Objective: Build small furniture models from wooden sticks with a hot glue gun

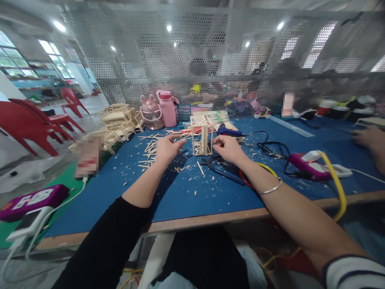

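A small open frame of pale wooden sticks (pixel 203 136) stands upright on the blue table (pixel 192 192). My left hand (pixel 167 147) is just left of it, fingers pinched on a thin wooden stick that points toward the frame. My right hand (pixel 228 147) is at the frame's right side, fingertips closed against its lower edge. A silver bangle (pixel 270 188) sits on my right wrist. Dark pliers (pixel 210 162) lie on the table between my hands, close under the frame.
Loose sticks and chips (pixel 150 150) litter the table. A blue glue gun (pixel 228 131), black cables, a purple power strip (pixel 309 166), two pink bottles (pixel 159 110) and finished stick models (pixel 117 122) surround the work. Another person's hand (pixel 369 138) rests far right. A perforated screen stands behind; red chairs stand at the left.
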Demonstrator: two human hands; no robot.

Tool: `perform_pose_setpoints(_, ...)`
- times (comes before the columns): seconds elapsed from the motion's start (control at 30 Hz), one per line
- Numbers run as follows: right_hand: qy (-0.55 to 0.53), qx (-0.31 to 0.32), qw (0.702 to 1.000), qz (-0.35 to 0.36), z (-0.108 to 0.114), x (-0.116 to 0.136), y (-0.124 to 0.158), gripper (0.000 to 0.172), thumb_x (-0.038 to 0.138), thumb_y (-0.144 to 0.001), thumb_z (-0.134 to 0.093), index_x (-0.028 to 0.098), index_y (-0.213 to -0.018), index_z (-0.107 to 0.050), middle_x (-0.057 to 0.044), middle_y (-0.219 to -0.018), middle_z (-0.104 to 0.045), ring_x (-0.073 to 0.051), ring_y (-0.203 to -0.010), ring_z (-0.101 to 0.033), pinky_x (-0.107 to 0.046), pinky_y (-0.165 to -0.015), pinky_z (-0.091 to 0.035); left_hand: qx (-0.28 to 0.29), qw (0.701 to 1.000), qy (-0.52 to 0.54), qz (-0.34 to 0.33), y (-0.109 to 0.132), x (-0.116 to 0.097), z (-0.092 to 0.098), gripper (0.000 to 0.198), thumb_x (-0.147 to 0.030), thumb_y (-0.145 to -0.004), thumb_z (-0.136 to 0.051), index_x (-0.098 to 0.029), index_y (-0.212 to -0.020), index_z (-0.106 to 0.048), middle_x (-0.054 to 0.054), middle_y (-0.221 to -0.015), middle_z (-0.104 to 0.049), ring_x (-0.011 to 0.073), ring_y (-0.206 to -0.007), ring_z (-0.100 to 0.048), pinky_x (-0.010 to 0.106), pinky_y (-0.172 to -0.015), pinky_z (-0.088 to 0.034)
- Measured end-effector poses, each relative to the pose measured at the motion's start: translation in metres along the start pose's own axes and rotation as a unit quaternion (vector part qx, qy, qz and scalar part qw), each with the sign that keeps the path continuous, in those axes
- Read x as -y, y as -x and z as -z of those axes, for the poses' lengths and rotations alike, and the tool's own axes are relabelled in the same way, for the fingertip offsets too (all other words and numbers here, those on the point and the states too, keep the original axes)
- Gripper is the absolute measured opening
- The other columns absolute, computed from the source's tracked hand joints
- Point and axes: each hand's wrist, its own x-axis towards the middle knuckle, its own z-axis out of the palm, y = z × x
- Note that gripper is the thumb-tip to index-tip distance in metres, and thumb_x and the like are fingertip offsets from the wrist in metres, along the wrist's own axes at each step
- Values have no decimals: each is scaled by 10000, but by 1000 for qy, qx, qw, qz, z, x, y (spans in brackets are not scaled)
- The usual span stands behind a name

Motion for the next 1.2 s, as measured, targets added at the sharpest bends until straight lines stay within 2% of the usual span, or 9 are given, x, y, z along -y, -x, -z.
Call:
perform_pose_setpoints(0.1, 12, 8, 1000, -9, -1, 0, -1, 127, 236, -709, -516, 172, -772, -606, 28, -574, -538, -109, -536, -469, -225, -546, -338, -61, 990, -118, -45, 3, -4, 5, 321, -300, -811, -502, -159, -1056, -655, 88, -861, -701, 217, -821, -641, 345, -820, -465)
perform_pose_setpoints(0.23, 47, 31, 998, -25, 3, 3, -1, 158, 231, -727, -511, 171, -828, -616, 16, -611, -574, -112, -560, -487, -221, -558, -341, -84, 970, -164, -155, 3, -3, 7, 615, -42, -702, -499, -167, -1304, -468, 90, -1285, -547, 215, -1187, -489, 332, -1019, -355)
perform_pose_setpoints(0.43, 209, 189, 960, -14, 30, 21, 29, 208, 405, -752, -563, 208, -796, -608, -16, -732, -638, -139, -630, -532, -237, -545, -299, 41, 990, -69, -115, 2, 2, -6, 380, -172, -770, -512, -180, -1142, -590, 34, -817, -692, 153, -776, -638, 270, -777, -471)
perform_pose_setpoints(0.53, 247, 274, 930, -4, 37, 29, 50, 272, 486, -750, -567, 223, -812, -592, -18, -761, -646, -149, -633, -543, -240, -525, -273, 32, 994, -61, -82, 2, 0, -7, 290, -231, -831, -429, -160, -1027, -631, 37, -753, -666, 128, -612, -595, 248, -646, -452)
perform_pose_setpoints(0.63, 273, 289, 918, 14, 36, 33, 60, 225, 437, -807, -513, 220, -820, -569, -29, -793, -652, -157, -662, -559, -243, -539, -270, -4, 991, -109, -83, 2, -6, 2, 306, -298, -856, -397, -151, -887, -664, 41, -676, -642, 138, -589, -556, 253, -617, -412)
perform_pose_setpoints(0.8, 323, 251, 913, 14, 31, 39, 65, 187, 327, -864, -403, 193, -873, -533, -83, -823, -653, -198, -708, -577, -265, -555, -255, 39, 981, -150, -113, 12, -20, 22, 335, -423, -803, -496, -174, -692, -689, 34, -611, -645, 151, -611, -550, 259, -617, -378)
perform_pose_setpoints(0.9, 275, 202, 940, -12, 36, 39, 67, 185, 319, -877, -374, 197, -895, -511, -63, -788, -638, -181, -671, -553, -260, -560, -271, 90, 978, -152, -113, 21, -28, 25, 229, -410, -704, -623, -198, -673, -705, 23, -656, -674, 150, -617, -559, 258, -600, -369)
perform_pose_setpoints(1.07, 43, 44, 996, -62, 55, 30, 73, 198, 396, -798, -540, 202, -822, -508, 20, -664, -543, -113, -573, -465, -234, -553, -317, 163, 964, -161, -131, 31, -34, 19, 209, -361, -577, -733, -177, -618, -641, -5, -605, -633, 127, -569, -527, 245, -554, -333)
perform_pose_setpoints(1.2, -253, -27, 956, -144, 67, 26, 84, 253, 436, -780, -592, 226, -804, -453, 94, -492, -331, -58, -398, -255, -201, -413, -196, 295, 932, -135, -160, 41, -37, 12, 231, -368, -580, -738, -166, -603, -629, -21, -552, -591, 113, -546, -504, 241, -555, -331)
